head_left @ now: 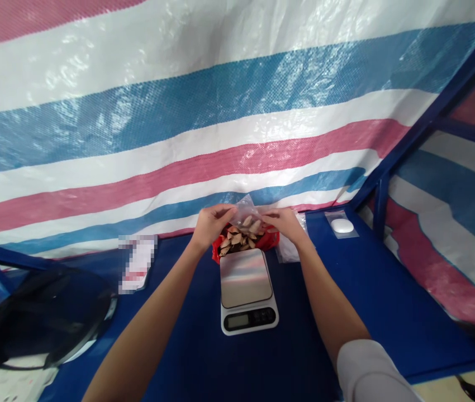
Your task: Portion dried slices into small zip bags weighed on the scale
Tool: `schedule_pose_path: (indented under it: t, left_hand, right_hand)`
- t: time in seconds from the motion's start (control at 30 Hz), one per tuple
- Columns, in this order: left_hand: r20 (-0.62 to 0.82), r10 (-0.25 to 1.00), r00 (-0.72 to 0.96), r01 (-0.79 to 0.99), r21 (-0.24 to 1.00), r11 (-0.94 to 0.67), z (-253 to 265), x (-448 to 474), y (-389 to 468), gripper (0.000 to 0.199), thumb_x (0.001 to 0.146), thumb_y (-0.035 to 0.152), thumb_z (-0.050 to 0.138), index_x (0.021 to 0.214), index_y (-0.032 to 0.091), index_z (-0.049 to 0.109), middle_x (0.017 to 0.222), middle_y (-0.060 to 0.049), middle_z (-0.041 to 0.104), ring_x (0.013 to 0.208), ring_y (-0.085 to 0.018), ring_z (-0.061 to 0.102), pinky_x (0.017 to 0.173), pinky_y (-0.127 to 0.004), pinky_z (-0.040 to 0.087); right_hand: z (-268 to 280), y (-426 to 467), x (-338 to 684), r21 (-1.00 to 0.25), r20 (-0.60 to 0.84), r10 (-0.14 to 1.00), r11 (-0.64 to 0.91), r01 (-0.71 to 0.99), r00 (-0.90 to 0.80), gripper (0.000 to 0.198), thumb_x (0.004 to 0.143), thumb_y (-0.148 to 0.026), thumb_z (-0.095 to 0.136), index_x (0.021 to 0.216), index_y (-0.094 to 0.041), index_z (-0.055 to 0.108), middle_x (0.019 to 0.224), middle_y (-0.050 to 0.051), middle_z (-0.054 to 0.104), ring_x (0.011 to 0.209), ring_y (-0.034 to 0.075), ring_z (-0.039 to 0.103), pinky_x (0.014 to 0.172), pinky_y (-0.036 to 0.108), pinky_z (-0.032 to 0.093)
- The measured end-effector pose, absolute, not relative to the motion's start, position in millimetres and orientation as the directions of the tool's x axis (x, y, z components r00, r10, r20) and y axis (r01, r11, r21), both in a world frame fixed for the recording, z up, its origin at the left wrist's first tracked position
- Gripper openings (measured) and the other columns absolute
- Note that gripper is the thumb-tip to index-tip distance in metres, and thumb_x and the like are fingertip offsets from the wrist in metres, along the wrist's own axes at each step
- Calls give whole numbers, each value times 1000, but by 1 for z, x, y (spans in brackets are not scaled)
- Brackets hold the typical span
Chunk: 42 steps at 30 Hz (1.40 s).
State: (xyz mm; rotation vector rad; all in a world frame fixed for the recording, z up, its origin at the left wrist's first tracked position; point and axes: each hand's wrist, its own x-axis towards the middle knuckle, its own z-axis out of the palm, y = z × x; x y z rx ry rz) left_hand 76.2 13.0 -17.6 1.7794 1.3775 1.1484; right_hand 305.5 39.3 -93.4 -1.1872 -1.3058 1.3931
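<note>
1. Near edge: a white sleeve (pixel 371 371) covers the right upper arm and is cut off by the bottom edge. Both bare forearms extend forward over the blue table (pixel 371 290).
2. Left foreground: a dark round lid (pixel 40 318) with a pale rim lies on the table; its left side runs out of view and its detail is hard to make out.
3. Centre: a digital scale (pixel 248 290) with a bare steel platform sits on the table between the forearms. Its display is too small to read; no brand is legible.
4. Left of the scale: a white and red packet (pixel 137 262) is blurred out; its writing cannot be read.
5. Behind the scale: a red bag (pixel 269 241) holds pale brown dried pieces (pixel 237 239).
6. Above the red bag: the left hand (pixel 212 222) and right hand (pixel 283 222) each hold a closed grip on a clear plastic bag (pixel 246 211), pinching its opposite edges.
7. Right rear: a white oval object (pixel 342 225) lies in a clear pouch.
8. Far: a red, white and blue striped tarp (pixel 179 111) forms the backdrop.
</note>
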Motion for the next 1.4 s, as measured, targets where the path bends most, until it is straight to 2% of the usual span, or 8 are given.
schedule_pose_path:
  t: [0.1, 0.23, 0.37, 0.67, 0.93, 1.13, 1.3, 1.4]
  left_hand:
    - [273, 959, 76, 424, 861, -279, -14, 76, 13, 33, 83, 47, 71, 91, 17, 80, 88, -5, 80, 83, -23, 74, 78, -32, 58]
    - [280, 957, 75, 413, 865, -286, -12, 76, 13, 33, 83, 47, 71, 91, 16, 80, 85, -5, 80, 80, -23, 73, 78, -31, 58]
    - [300, 951, 82, 423, 853, -305, -15, 78, 14, 31, 84, 45, 70, 91, 17, 81, 89, -5, 81, 87, -24, 74, 83, -32, 58]
    - [315, 943, 108, 457, 826, -329, -22, 79, 16, 27, 86, 40, 68, 93, 18, 81, 96, -6, 81, 91, -25, 75, 87, -34, 58]
    - [314, 943, 105, 449, 831, -327, -13, 71, 10, 30, 86, 45, 68, 92, 19, 81, 96, -6, 81, 89, -24, 73, 85, -33, 56]
    - [335, 934, 128, 419, 835, -357, -8, 77, 11, 28, 86, 43, 67, 91, 19, 81, 96, -5, 81, 89, -23, 73, 88, -34, 56]
    - [345, 929, 134, 385, 846, -370, -7, 81, 14, 27, 85, 42, 68, 90, 19, 80, 97, -6, 81, 95, -25, 74, 90, -35, 57]
    - [352, 927, 131, 387, 842, -375, -7, 80, 15, 27, 85, 42, 68, 89, 19, 81, 97, -6, 81, 94, -25, 74, 90, -35, 57]
  right_hand:
    - [-92, 40, 307, -994, -87, 982, -97, -49, -168, 32, 72, -42, 81, 91, -16, 81, 85, 6, 80, 80, 25, 76, 70, 34, 66]
    - [-92, 40, 309, -996, -64, 989, -71, -45, -131, 35, 70, -43, 82, 94, -18, 81, 92, 6, 81, 82, 25, 76, 71, 34, 66]
    - [-92, 39, 310, -994, -69, 991, -77, -74, -114, 38, 68, -45, 84, 92, -17, 81, 90, 6, 81, 81, 24, 76, 71, 34, 66]
    - [-96, 37, 313, -988, 3, 987, 27, 151, -159, 43, 71, -52, 80, 92, -14, 82, 85, 6, 80, 78, 25, 76, 64, 31, 66]
    - [-93, 39, 304, -982, 43, 982, 76, 171, -186, 36, 76, -51, 77, 88, -18, 82, 85, 5, 80, 80, 27, 77, 71, 34, 66]
    - [-95, 44, 305, -990, 57, 994, 69, 122, -98, 40, 72, -51, 79, 94, -18, 82, 97, 3, 81, 86, 27, 76, 73, 38, 68]
    - [-96, 45, 308, -992, 78, 997, 78, 103, -4, 43, 73, -50, 78, 98, -15, 80, 99, 6, 80, 88, 27, 76, 70, 36, 68]
    - [-96, 43, 306, -988, 95, 995, 95, 119, -13, 42, 75, -49, 76, 99, -15, 80, 99, 7, 80, 86, 26, 76, 69, 35, 67]
